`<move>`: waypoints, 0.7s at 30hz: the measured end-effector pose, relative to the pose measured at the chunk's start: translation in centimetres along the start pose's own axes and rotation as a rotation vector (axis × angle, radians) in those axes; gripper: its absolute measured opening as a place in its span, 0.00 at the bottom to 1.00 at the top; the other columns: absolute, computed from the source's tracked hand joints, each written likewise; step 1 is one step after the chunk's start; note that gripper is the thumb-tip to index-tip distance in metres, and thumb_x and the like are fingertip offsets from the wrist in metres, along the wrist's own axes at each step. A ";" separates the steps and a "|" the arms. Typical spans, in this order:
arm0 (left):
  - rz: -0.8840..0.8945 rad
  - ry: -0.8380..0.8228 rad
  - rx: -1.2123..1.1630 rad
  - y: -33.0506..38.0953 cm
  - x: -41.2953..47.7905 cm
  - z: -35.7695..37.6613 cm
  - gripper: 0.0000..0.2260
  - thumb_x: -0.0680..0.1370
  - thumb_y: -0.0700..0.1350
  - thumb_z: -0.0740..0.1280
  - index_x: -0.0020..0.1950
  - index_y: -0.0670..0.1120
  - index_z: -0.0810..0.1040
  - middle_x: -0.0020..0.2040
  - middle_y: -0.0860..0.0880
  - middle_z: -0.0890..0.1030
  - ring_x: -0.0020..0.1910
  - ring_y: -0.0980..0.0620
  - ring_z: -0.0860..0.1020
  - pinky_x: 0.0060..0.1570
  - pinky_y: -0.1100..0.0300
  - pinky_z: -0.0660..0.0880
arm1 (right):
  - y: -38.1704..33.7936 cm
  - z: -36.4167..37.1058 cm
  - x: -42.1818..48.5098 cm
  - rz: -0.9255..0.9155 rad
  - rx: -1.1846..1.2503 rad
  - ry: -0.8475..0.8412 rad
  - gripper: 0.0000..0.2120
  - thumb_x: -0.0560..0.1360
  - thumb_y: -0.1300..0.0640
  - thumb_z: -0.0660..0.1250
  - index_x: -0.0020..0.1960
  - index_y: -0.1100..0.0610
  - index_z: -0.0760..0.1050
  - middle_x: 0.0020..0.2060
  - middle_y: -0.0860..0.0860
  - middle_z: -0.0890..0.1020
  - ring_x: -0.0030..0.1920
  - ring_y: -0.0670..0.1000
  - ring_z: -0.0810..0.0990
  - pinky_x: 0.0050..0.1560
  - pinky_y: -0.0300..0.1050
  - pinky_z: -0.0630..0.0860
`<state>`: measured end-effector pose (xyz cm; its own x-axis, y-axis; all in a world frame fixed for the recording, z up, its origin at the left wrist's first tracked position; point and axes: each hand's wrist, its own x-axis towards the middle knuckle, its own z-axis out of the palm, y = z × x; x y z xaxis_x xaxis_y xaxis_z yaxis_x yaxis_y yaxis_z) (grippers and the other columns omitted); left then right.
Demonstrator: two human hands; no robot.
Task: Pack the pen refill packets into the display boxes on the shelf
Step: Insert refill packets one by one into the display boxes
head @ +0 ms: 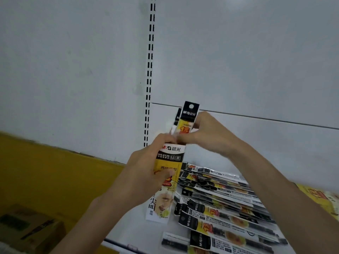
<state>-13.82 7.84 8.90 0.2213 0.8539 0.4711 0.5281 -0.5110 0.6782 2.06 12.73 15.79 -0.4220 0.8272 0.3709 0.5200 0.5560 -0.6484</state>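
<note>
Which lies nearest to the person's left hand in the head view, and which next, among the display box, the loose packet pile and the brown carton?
1. Display box: gripped by the left hand.
2. Packet pile: on the shelf, just to the hand's right.
3. Brown carton: far off at lower left.

We note a pale grey back panel (73, 61) filling the upper view, faintly smudged. A slotted metal upright (150, 61) runs down it just left of centre, its paired black slots in a vertical row. To the right of the upright, a thin dark seam (266, 119) crosses the panel, sloping slightly downward toward the right edge. Lower left, we see a yellow surface (45, 171) meeting the panel's bottom edge along a slanting line. Below it, in the bottom-left corner, sits a brown cardboard box (31, 230) with dark printing; blurred, lettering unreadable to us.
</note>
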 end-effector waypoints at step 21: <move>-0.063 0.091 -0.014 -0.3 0.0 -0.1 0.39 0.68 0.44 0.73 0.57 0.73 0.49 0.42 0.68 0.71 0.42 0.65 0.75 0.46 0.61 0.75 | -1.1 2.1 -1.5 -0.110 -0.144 0.012 0.16 0.79 0.54 0.55 0.47 0.56 0.81 0.44 0.50 0.84 0.47 0.49 0.79 0.52 0.52 0.74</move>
<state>-14.08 8.01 8.79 0.1128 0.8722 0.4761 0.5272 -0.4586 0.7153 0.51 10.71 14.58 -0.4738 0.7613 0.4427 0.5724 0.6482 -0.5021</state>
